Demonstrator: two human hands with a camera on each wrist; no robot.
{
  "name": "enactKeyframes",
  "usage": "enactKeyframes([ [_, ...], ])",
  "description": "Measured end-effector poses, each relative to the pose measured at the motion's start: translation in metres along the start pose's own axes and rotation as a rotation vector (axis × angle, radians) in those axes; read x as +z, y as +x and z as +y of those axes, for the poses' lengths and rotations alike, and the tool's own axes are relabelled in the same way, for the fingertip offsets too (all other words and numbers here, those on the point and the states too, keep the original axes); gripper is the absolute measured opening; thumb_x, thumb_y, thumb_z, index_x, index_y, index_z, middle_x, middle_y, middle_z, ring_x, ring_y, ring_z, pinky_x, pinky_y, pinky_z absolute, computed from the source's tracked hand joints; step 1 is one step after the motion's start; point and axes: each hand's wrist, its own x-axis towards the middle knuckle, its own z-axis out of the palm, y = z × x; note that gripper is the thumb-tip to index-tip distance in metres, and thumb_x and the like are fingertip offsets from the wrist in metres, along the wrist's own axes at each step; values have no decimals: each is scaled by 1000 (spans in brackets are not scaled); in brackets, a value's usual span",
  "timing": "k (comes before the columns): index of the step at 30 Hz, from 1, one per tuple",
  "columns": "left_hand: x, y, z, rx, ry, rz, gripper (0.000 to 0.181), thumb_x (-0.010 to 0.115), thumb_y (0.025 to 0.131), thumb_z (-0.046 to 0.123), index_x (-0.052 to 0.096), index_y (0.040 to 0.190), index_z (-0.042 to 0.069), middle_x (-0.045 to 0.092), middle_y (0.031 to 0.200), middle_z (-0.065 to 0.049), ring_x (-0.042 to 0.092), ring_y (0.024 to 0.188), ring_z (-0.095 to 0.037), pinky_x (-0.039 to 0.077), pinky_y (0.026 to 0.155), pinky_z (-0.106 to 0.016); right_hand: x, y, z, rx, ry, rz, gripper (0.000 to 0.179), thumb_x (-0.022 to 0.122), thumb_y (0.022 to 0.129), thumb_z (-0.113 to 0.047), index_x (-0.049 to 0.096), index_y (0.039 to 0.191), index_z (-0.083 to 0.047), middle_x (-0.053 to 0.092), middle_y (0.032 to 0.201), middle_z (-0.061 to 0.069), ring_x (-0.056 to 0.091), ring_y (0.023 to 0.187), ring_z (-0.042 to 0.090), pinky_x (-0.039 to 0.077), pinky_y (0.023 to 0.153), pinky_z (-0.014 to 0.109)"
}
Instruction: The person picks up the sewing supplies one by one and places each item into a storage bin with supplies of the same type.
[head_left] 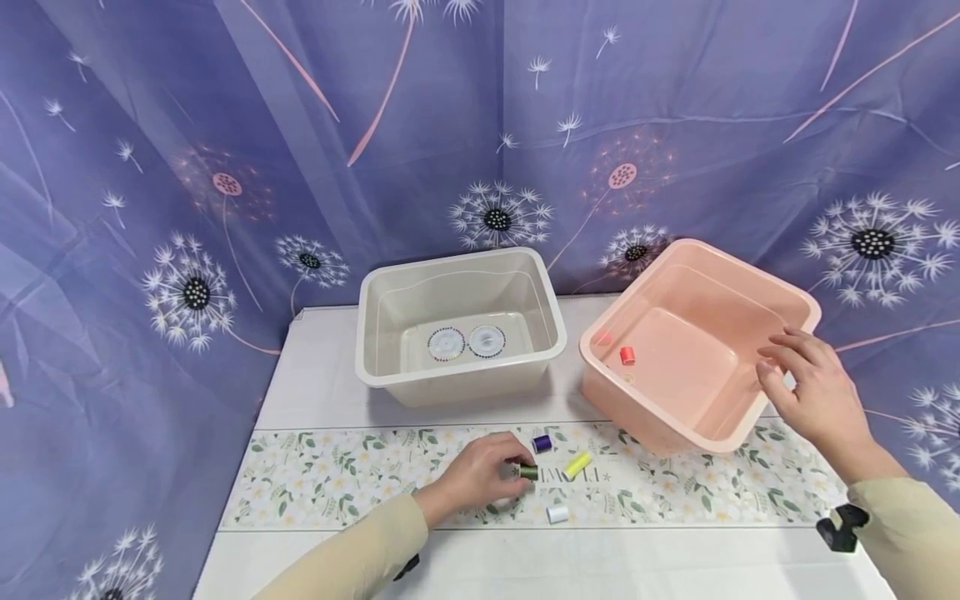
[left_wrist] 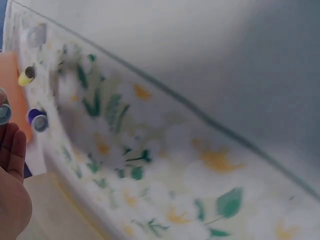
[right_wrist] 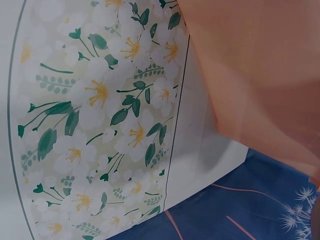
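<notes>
A blue-violet curtain (head_left: 420, 150) hung behind and to the sides of the table (head_left: 622, 567), printed with white dandelions (head_left: 497, 218), drifting seeds (head_left: 569, 125) and long pink stems (head_left: 390, 83). Soft folds ran through it. The white table cover carried a flowered band (head_left: 337, 479) of white blossoms, yellow centres and green leaves, edged by thin dark lines.

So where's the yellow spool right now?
In the head view, the yellow spool lies right of centre on the floral strip, just right of the dark green spool in the left hand, with the pink tub farther right.
</notes>
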Motion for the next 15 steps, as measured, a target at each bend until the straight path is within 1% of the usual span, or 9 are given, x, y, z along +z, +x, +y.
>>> enactKeyframes([
  [4, -9, 10, 8, 24, 22, 13, 26, 88, 86, 15, 78, 109, 17, 74, 106, 7, 68, 98, -3, 56, 93, -17, 0, 0, 0, 7, 1, -3, 37, 56, 108, -26, 70, 120, 5, 60, 137, 30, 43, 146, 47, 25, 132, 51],
  [8, -17, 21, 15, 47, 27, 16, 26, 88, 86, 14, 78, 110, 17, 75, 107, 7, 68, 99, -2, 54, 93, -15, 0, -1, 0, 8, 0, -5, 36, 56, 108, -26, 70, 121, 5, 60, 137, 30, 43, 146, 47, 26, 131, 53],
  [15, -32, 42, 30, 107, 25, 37, 26, 87, 86, 12, 78, 110, 16, 75, 106, 6, 69, 97, -8, 54, 92, -16, 0, -1, 0, 12, -1, -6, 36, 55, 108, -25, 70, 121, 5, 60, 138, 30, 42, 147, 47, 27, 130, 56],
])
